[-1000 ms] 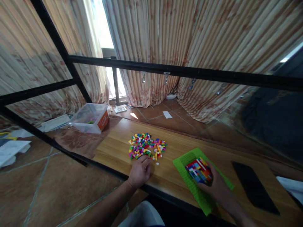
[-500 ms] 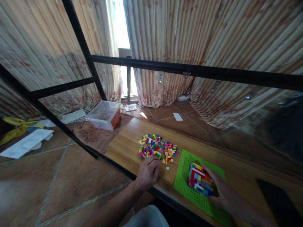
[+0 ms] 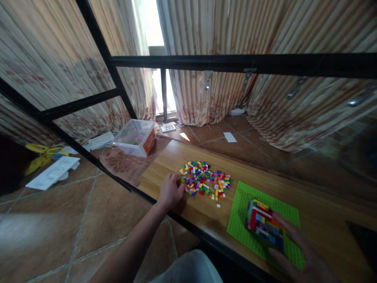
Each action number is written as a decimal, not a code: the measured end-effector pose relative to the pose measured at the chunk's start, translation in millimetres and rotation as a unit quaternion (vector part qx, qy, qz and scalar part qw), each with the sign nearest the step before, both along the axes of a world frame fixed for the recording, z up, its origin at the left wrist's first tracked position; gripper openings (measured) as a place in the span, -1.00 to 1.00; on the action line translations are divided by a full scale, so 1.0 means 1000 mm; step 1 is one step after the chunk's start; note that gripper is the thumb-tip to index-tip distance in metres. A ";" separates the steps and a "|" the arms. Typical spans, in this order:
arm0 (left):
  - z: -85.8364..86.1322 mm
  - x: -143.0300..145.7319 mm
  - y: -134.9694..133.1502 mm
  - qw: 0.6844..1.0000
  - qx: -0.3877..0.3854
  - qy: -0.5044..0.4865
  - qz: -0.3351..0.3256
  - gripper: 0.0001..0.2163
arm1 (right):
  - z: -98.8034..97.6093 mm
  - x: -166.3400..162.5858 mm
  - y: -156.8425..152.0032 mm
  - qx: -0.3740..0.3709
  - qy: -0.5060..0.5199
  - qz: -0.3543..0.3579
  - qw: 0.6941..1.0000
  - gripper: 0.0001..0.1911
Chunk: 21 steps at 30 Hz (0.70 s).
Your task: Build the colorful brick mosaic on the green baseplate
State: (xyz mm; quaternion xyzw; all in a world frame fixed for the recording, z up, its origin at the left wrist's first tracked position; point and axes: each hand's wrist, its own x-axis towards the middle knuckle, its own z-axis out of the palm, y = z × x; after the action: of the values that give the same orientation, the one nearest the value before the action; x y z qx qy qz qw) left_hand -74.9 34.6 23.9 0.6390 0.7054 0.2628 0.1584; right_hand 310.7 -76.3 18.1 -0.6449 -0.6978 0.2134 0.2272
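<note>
My left hand [image 3: 171,192] rests at the left edge of a pile of small colourful toy bricks [image 3: 203,180] on the wooden table. Its fingers are curled together against the bricks, and their tips are hidden. Farther right lies a green studded baseplate [image 3: 238,218]. Over its middle is a multicoloured block built of toy bricks [image 3: 263,224], with red and white strips on top, somewhat blurred. My right hand [image 3: 300,249] straddles the block's right end, fingers on the far side and thumb on the near side. Whether the block touches the plate cannot be made out.
One loose white brick [image 3: 218,205] lies in front of the pile. A dark flat object [image 3: 363,243] is at the table's right. Beyond the table, a clear plastic box [image 3: 134,137] sits on a mat. A black metal frame [image 3: 188,62] crosses before the curtains.
My left hand has moved from the near edge of the pile to its left side. My right fingers have drawn back slightly along the block. The whole view has shifted.
</note>
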 end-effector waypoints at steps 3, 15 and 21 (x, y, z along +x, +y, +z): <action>0.006 0.006 0.008 0.999 -0.039 0.037 -0.001 -0.79 | -0.004 -0.003 -0.005 0.017 -0.012 0.012 1.000 -0.36; 0.005 0.011 0.024 0.998 -0.058 -0.022 0.026 -0.92 | -0.010 0.002 -0.022 0.054 -0.046 -0.002 0.997 -0.46; -0.001 0.008 0.026 0.999 -0.014 -0.049 -0.004 -0.97 | -0.006 0.000 -0.025 0.095 -0.042 -0.018 0.994 -0.53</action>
State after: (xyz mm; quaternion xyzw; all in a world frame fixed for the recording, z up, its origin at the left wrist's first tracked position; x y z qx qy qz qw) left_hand -67.1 60.5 22.7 0.6260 0.6977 0.2835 0.2025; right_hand 310.7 -101.4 12.6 -0.6413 -0.7120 0.1145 0.2620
